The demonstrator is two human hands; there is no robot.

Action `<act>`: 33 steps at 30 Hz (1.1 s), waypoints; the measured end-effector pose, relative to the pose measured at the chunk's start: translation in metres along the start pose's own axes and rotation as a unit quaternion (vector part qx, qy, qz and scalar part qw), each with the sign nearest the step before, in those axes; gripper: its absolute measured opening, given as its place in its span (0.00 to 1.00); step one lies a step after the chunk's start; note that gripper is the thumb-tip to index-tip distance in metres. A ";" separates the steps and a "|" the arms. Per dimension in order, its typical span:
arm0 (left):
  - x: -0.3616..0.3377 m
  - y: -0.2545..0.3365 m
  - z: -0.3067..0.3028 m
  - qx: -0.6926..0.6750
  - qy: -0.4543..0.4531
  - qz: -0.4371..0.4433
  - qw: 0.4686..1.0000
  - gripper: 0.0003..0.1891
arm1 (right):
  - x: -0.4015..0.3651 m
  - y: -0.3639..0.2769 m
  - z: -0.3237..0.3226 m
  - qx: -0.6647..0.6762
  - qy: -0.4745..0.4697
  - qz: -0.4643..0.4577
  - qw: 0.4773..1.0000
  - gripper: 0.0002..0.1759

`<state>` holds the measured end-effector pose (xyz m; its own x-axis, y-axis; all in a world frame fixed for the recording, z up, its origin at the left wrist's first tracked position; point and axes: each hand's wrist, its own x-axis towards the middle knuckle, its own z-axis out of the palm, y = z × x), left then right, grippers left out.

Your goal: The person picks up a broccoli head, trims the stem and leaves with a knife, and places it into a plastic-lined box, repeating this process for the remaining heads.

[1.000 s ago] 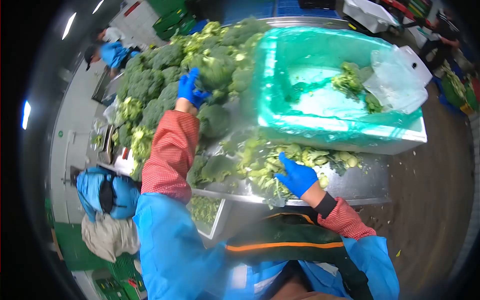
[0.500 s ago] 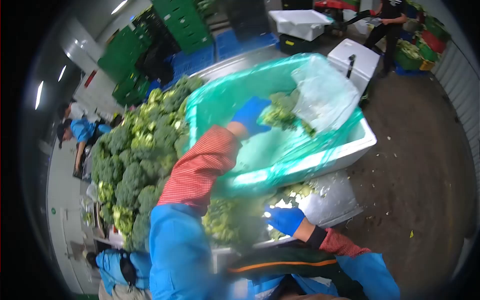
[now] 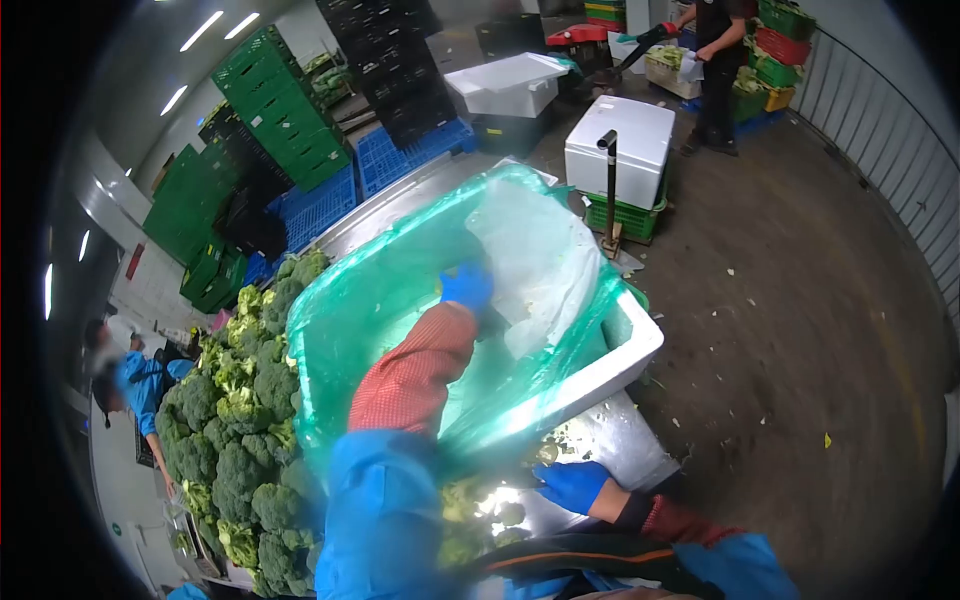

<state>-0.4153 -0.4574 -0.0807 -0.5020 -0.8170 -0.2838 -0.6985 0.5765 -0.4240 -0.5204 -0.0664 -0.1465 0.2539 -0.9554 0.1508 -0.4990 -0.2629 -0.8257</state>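
1. Two blue-gloved hands are mine, and neither shows fully. My left hand (image 3: pixel 467 285) is deep inside the foam box (image 3: pixel 632 352). Its fingers are blurred and turned away, so I cannot tell whether they are spread or closed, or whether they have anything.
2. My right hand (image 3: pixel 572 485) lies low on the steel desk (image 3: pixel 625 445), near the front edge. The fingers are stretched fairly flat and grip nothing I can see.
3. That box is white, thick-walled and rectangular, and it stands on the desk. A thin, see-through green liner (image 3: pixel 370 300) billows up over its rim.
4. Inside, a pale crumpled plastic bag (image 3: pixel 530 250) lies just beyond my left hand. My red checked sleeve (image 3: pixel 415 375) and the liner hide the box's bottom.
5. Pale broccoli trimmings (image 3: pixel 480 515) lie just beside my right hand, washed out by glare on the metal.
6. Knobbly dark-green broccoli heads (image 3: pixel 235 440) are heaped on the desk to the left, right up against the box.
7. Farther off stand a second white foam box (image 3: pixel 620 140) with its lid on and stacked green crates (image 3: pixel 280 110). A co-worker in blue (image 3: pixel 135 385) is at the left edge, too blurred to make out.
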 end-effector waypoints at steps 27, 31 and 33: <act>-0.352 -0.160 0.002 -0.976 0.105 -0.086 0.172 0.32 | -0.004 -0.129 0.049 -0.091 -0.036 -0.148 0.984 0.18; -0.446 -0.161 0.017 -0.983 0.141 -0.031 0.116 0.29 | -0.006 -0.143 0.071 -0.021 -0.055 -0.038 0.998 0.17; -0.487 -0.153 0.043 -0.981 0.133 -0.068 0.122 0.29 | -0.002 -0.152 0.079 0.046 -0.075 0.026 0.996 0.16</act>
<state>-0.0422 -0.1486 0.0853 -0.2344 -0.9419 -0.2404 0.6443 -0.3357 0.6872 -0.3795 -0.0141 -0.0639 0.3531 -0.9351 0.0290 -0.4381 -0.1927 -0.8780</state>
